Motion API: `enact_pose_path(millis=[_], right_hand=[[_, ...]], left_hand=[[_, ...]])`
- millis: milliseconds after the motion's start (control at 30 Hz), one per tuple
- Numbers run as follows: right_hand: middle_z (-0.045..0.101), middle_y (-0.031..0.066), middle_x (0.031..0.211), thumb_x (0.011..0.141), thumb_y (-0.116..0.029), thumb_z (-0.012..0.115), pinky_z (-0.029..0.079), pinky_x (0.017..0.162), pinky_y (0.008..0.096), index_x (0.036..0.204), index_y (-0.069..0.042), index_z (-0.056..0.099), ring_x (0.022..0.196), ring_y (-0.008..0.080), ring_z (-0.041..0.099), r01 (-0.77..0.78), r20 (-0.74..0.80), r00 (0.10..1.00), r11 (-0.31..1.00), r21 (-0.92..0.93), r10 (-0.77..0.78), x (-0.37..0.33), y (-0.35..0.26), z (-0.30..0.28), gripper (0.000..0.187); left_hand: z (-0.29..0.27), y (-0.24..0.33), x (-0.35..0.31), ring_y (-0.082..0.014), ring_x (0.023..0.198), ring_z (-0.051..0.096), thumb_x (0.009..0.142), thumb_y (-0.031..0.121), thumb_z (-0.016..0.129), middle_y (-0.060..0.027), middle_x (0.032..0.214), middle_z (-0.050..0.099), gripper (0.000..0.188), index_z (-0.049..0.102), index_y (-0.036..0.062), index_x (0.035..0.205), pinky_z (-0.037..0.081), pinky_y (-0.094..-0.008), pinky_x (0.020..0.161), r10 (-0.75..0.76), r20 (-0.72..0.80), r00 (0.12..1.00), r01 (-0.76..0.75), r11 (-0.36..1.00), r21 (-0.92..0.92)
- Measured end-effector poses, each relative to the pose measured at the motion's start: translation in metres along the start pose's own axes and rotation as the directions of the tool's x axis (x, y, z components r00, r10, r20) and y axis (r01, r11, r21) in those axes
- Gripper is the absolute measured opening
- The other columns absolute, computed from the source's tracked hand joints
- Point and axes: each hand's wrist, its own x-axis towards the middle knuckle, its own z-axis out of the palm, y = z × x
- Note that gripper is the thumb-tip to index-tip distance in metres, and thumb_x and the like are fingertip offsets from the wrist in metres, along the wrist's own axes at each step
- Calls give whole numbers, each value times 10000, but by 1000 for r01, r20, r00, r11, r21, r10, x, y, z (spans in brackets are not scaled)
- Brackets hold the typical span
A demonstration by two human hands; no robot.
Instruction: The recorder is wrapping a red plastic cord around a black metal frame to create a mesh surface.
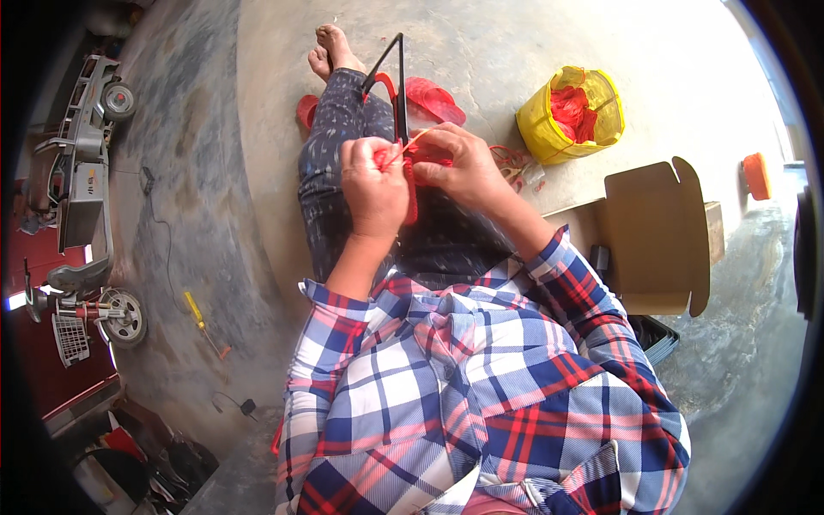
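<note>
Above my lap, both hands are closed close together around a red cord-like strand (pixel 390 157). My left hand (pixel 375 189) pinches it with the fingers curled in. Thumb and fingers of my right hand (pixel 463 167) press together on red material and a thin orange-yellow strand (pixel 415 138). Between the hands stands a thin black angled frame (pixel 401 99), its tip pointing away from me. Part of the frame has red wrapping, and a red textured strip (pixel 411 204) hangs below my fingers. My fingers hide where the strands meet the frame.
A yellow bucket (pixel 536 129) with red material stands to the right, loose red strands (pixel 512 163) beside it. Nearer is an open cardboard box (pixel 657 240). Red slippers (pixel 433 100) lie by my outstretched leg. Leftward are a yellow-handled tool (pixel 196 311), a cable and parked vehicles (pixel 86 189).
</note>
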Motion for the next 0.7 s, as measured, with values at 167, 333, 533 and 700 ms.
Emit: enact_pose_path(millis=[167,333,533,700], right_hand=[[576,175,1137,727,-176,739,492,874,390,1054,-23,644,1016,351,592,155,-28,986,954,-257,-167,-8,-3,14,372],[579,106,1129,685,-142,790,494,849,348,931,-24,682,1034,256,588,178,-186,959,966,-189,-213,-3,3,0,293],[506,130,1343,877,-153,646,404,1009,365,1140,29,612,1189,196,510,-50,-158,931,542,839,330,-7,-14,-67,322],[620,84,857,1026,-363,347,458,797,343,1146,-33,499,743,172,596,95,-165,959,285,954,232,-37,-47,-130,383]], left_hand=[[1,27,4,-359,706,546,859,58,608,-157,782,546,97,521,25,830,464,-421,643,252,54,966,-251,968,-24],[-1,15,22,-106,489,439,920,84,547,-20,678,502,35,518,70,905,353,-241,411,-318,241,917,398,748,-531],[-11,-6,17,-52,647,488,851,126,612,34,781,579,66,599,91,905,363,-209,551,-527,481,700,710,585,-392],[17,-29,14,-67,728,522,859,131,594,19,833,589,140,593,50,973,410,-205,701,-444,508,738,667,594,-450]])
